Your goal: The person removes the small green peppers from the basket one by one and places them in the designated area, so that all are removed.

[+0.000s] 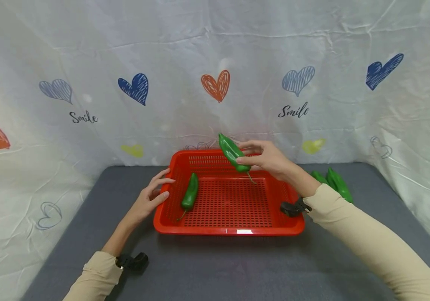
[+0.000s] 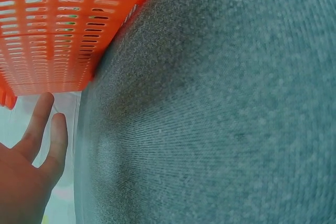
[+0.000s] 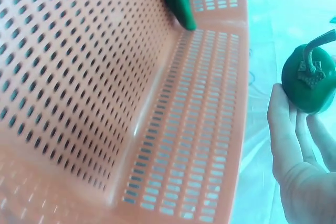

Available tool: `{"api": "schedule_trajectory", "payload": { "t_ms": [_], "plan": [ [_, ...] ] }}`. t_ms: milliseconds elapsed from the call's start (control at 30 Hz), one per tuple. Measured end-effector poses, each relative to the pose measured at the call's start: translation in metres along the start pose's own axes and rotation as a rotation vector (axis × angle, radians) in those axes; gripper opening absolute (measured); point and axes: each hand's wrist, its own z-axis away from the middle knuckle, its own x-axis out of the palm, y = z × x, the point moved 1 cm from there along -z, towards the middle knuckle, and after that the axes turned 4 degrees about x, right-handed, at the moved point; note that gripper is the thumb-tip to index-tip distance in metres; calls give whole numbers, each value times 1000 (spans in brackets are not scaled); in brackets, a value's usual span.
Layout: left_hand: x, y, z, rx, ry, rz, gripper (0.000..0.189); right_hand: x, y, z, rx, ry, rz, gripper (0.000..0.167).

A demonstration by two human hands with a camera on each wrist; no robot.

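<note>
My right hand (image 1: 265, 159) holds a green pepper (image 1: 231, 151) by its stem end, above the far part of a red plastic basket (image 1: 230, 230). In the right wrist view that pepper (image 3: 310, 85) shows its stem end, with fingers (image 3: 287, 135) against it. A second green pepper (image 1: 190, 192) lies inside the basket near its left wall. My left hand (image 1: 152, 196) is at the basket's left rim, fingers spread and fairly straight. From the left wrist, two of its fingers (image 2: 56, 140) show beside the slotted basket wall (image 2: 52, 40).
More green peppers (image 1: 339, 186) lie on the grey table (image 1: 230, 267) to the right of the basket, partly behind my right forearm. A white cloth (image 1: 177, 50) printed with hearts hangs behind the table. Each wrist wears a black strapped device (image 1: 133, 262).
</note>
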Motion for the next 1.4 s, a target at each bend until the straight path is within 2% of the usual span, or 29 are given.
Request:
{"api": "schedule_trajectory", "payload": {
  "t_ms": [233,433,633,800,1033,1400],
  "plan": [
    [-1,0,0,-3,4,6,36,-26,-5,21,32,49,73,55],
    [-2,0,0,-2,-3,37,37,-49,-11,36,49,105,87,59],
    [-1,0,1,8,-1,30,37,-68,-9,52,62,130,92,60],
    [0,-1,1,-7,3,29,37,-84,1,66,71,169,102,61],
    [0,-1,1,-24,1,43,37,-105,16,85,73,234,178,63],
    [0,-2,1,-32,9,39,37,-139,55,120,130,351,265,64]
  ]
}}
